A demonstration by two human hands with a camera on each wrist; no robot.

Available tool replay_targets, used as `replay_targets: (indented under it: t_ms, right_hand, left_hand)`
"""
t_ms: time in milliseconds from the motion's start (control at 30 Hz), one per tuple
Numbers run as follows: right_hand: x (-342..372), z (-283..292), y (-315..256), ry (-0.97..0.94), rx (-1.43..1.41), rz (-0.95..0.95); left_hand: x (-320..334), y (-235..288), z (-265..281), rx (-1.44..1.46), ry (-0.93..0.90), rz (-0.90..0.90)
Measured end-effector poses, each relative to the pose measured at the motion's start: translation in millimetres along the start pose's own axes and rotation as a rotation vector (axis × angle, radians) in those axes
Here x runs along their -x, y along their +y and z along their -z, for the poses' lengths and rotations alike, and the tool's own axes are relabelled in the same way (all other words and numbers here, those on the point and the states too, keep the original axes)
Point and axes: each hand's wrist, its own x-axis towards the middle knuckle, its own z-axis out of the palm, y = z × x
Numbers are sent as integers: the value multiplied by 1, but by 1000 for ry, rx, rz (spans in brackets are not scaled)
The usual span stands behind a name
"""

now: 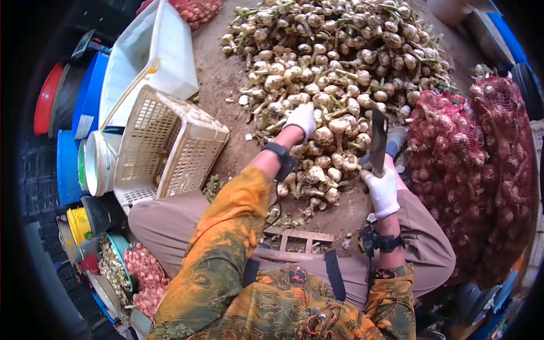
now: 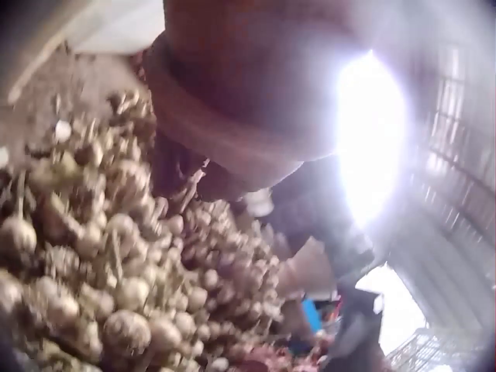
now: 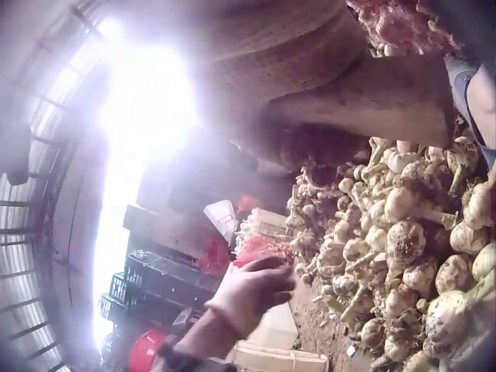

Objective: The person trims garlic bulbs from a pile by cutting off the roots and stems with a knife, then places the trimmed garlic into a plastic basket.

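Observation:
In the head view, the white-gloved left hand (image 1: 300, 120) is over the near left part of the garlic pile (image 1: 340, 73), its fingers bent loosely among the bulbs; no bulb shows clearly in its grip. The right wrist view shows the same left hand (image 3: 252, 293) from the side, fingers slightly bent. The gloved right hand (image 1: 382, 191) grips a broad-bladed knife (image 1: 378, 139), blade pointing away from the body at the pile's right edge. In the right wrist view the blade (image 3: 372, 101) spans above the garlic. The left wrist view is blurred, its hand dark (image 2: 240, 93).
Red net sacks of garlic (image 1: 447, 141) stand at the right. A tipped cream crate (image 1: 195, 147), a white tub (image 1: 181, 51) and buckets line the left. A small wooden frame (image 1: 297, 235) lies between the person's legs, with cut stems on the ground.

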Motion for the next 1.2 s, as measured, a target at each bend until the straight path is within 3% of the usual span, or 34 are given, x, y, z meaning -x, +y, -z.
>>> replay_targets:
  t_ms: [133,200,233,267,333,400,467,533,567,600,667,833,900,933,1000,1033,1067,1100,1133,1200]
  right_hand:
    - [-7,0,8,11,25,-68]
    - [-13,-4,17,30,67,-18]
    - [-15,-7,21,37,114,41]
    - [-16,-9,22,37,108,46]
    - [-12,-15,23,92,325,187]
    - [-6,-24,16,81,502,285]
    - [5,-31,6,74,624,451]
    - [11,-37,6,44,764,620]
    - [18,-40,-1,23,757,644]
    - [24,-43,-8,2,749,668]
    - [35,-45,-12,-19,798,676]
    - [41,-49,-3,28,830,723]
    - [35,-52,8,77,733,782]
    - [33,-54,14,126,643,828]
    - [28,-57,22,129,603,861]
    - [27,-58,28,118,633,877]
    - [25,-56,30,110,663,894]
    - [22,-51,32,141,624,860]
    - [5,-39,46,153,731,559]
    - [-17,-13,54,123,783,207]
  left_hand:
    - [-39,2,-17,-229,-347,-78]
    - [-41,-4,-7,-127,-377,-128]
    - [-37,-9,-1,98,-360,-51]
    - [-37,-29,-11,409,-379,-103]
    - [18,3,42,852,-474,12]
    - [49,10,51,752,-330,-106]
    - [81,21,69,757,-394,-197]
    - [111,21,64,998,-250,-303]
    - [119,20,62,446,18,-474]
    - [134,29,77,374,112,-667]
    - [159,41,98,418,76,-601]
    - [170,23,81,569,34,-523]
    - [180,23,77,1029,-60,-331]
    - [175,18,70,734,69,-423]
    - [183,30,84,661,142,-489]
    - [192,37,94,655,142,-484]
    - [201,45,107,633,63,-340]
    - [211,52,121,609,-13,-197]
    - [224,57,136,839,-102,-93]
    - [241,63,160,618,6,-265]
